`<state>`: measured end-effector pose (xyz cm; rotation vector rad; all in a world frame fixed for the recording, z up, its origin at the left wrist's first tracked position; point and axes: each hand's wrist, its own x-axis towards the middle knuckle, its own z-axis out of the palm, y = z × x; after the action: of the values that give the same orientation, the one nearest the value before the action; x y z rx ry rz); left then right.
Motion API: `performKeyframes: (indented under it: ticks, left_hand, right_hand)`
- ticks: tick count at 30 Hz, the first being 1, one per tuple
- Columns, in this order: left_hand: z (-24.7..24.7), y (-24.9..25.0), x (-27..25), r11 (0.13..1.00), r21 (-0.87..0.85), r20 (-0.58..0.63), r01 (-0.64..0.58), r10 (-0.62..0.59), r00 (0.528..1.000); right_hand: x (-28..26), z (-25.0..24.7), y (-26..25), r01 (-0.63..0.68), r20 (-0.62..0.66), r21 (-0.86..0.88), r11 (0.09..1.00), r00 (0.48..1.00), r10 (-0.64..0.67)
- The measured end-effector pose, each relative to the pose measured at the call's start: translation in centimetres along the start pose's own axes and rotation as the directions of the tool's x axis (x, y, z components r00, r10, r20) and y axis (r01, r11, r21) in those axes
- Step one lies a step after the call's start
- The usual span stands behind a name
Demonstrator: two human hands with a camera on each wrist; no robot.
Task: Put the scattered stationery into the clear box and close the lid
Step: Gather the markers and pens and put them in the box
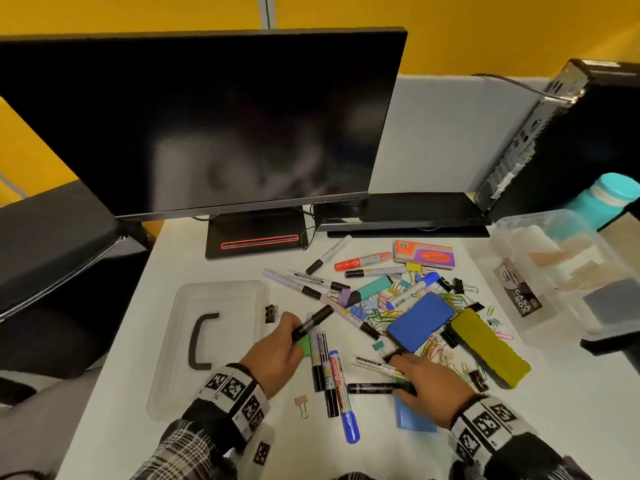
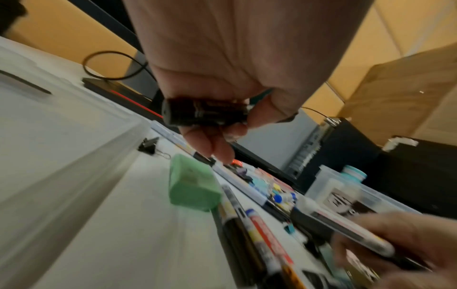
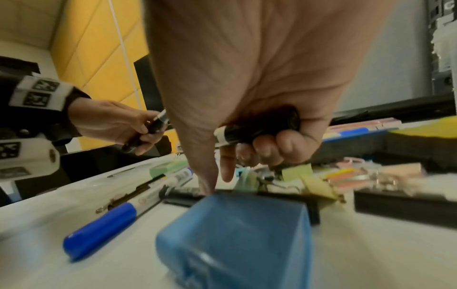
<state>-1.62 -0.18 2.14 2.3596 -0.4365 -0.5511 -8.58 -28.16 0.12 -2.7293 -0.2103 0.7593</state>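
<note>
While the head view shows the left hand (image 1: 273,355) gripping a black marker (image 1: 311,322) above the table (image 1: 173,452), only the left wrist view shows its butt end clamped under thumb and fingers. Over a blue case (image 3: 237,238), the right hand (image 1: 429,379) curls round a second marker (image 3: 257,127), plain only in the right wrist view. At far right stands the clear box (image 1: 561,278); its lid (image 1: 207,341) lies left.

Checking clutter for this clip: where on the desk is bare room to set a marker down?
Bare desk lies right of the yellow eraser, below the clear box, and around the lone clip beside the lid. The centre pile is crowded.
</note>
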Motion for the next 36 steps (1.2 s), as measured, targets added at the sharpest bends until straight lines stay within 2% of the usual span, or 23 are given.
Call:
performKeyframes:
  ticks: [5, 8, 10, 12, 14, 16, 18, 21, 23, 24, 26, 28, 30, 31, 32, 34, 36]
  left_hand:
    - [2.2, 1.8, -0.4, 0.986, 0.099, 0.171, -0.137, 0.119, 0.978]
    - [2.8, 2.6, -0.6, 0.956, 0.193, 0.217, -0.219, 0.176, 0.96]
    - [3.4, 3.0, -0.5, 0.914, 0.272, 0.307, -0.3, 0.213, 0.927]
    - [4.2, 3.4, -0.2, 0.835, 0.36, 0.424, -0.416, 0.25, 0.87]
    - [5.2, 3.7, 0.1, 0.743, 0.426, 0.512, -0.517, 0.273, 0.814]
    - [5.9, 4.1, 0.4, 0.668, 0.469, 0.569, -0.578, 0.272, 0.776]
    - [6.4, 4.6, 0.7, 0.619, 0.495, 0.606, -0.609, 0.257, 0.753]
    - [6.3, 5.0, 1.1, 0.561, 0.513, 0.642, -0.65, 0.252, 0.724]
    - [6.3, 4.7, 1.4, 0.515, 0.505, 0.651, -0.693, 0.3, 0.697]
    - [6.4, 4.1, 1.7, 0.509, 0.503, 0.647, -0.698, 0.313, 0.695]
    - [6.4, 3.8, 2.2, 0.561, 0.494, 0.599, -0.664, 0.334, 0.728]
    - [5.6, 4.7, 2.6, 0.663, 0.459, 0.485, -0.591, 0.37, 0.792]
    - [4.5, 5.9, 3.1, 0.782, 0.382, 0.321, -0.492, 0.387, 0.864]
    - [4.0, 6.5, 3.3, 0.822, 0.343, 0.224, -0.455, 0.399, 0.889]
    - [3.3, 7.1, 3.5, 0.85, 0.309, 0.139, -0.426, 0.403, 0.905]
    - [2.5, 7.8, 4.2, 0.893, 0.258, 0.036, -0.369, 0.373, 0.927]
    - [2.2, 8.3, 5.1, 0.919, 0.228, -0.023, -0.323, 0.337, 0.941]
  right_hand:
    - [0.8, 0.3, -1.1, -0.016, -0.032, 0.002, 1.0, 0.999, 0.016]
    - [0.7, 0.0, -0.9, -0.056, -0.078, 0.155, 0.986, 0.995, 0.068]
    - [0.0, -0.8, -0.4, -0.052, -0.174, 0.264, 0.963, 0.98, 0.101]
    - [-0.8, -1.7, -0.1, -0.041, -0.277, 0.38, 0.924, 0.948, 0.156]
    - [-1.5, -2.5, 0.6, -0.028, -0.347, 0.524, 0.851, 0.906, 0.243]
    - [-2.1, -3.3, 1.2, -0.031, -0.33, 0.644, 0.764, 0.89, 0.315]
    - [-2.6, -4.0, 1.5, -0.044, -0.284, 0.752, 0.658, 0.879, 0.383]
    - [-3.5, -4.8, 1.5, -0.004, -0.229, 0.895, 0.446, 0.853, 0.468]
    - [-3.8, -4.8, 1.9, 0.028, -0.229, 0.922, 0.386, 0.844, 0.485]
    - [-3.9, -4.7, 2.1, 0.041, -0.228, 0.93, 0.365, 0.843, 0.487]
    - [-4.6, -4.7, 2.1, 0.07, -0.212, 0.955, 0.288, 0.839, 0.501]
    - [-5.2, -5.0, 2.0, 0.097, -0.193, 0.972, 0.215, 0.853, 0.485]
    - [-5.9, -5.4, 2.4, 0.101, -0.167, 0.981, 0.164, 0.87, 0.463]
    - [-6.2, -5.8, 2.7, 0.088, -0.158, 0.981, 0.172, 0.876, 0.455]
    - [-6.4, -6.1, 3.3, 0.066, -0.167, 0.971, 0.231, 0.876, 0.452]
    - [-6.9, -7.2, 4.5, 0.009, -0.245, 0.865, 0.501, 0.88, 0.406]
    - [-7.6, -9.5, 6.0, -0.049, -0.338, 0.665, 0.745, 0.87, 0.359]
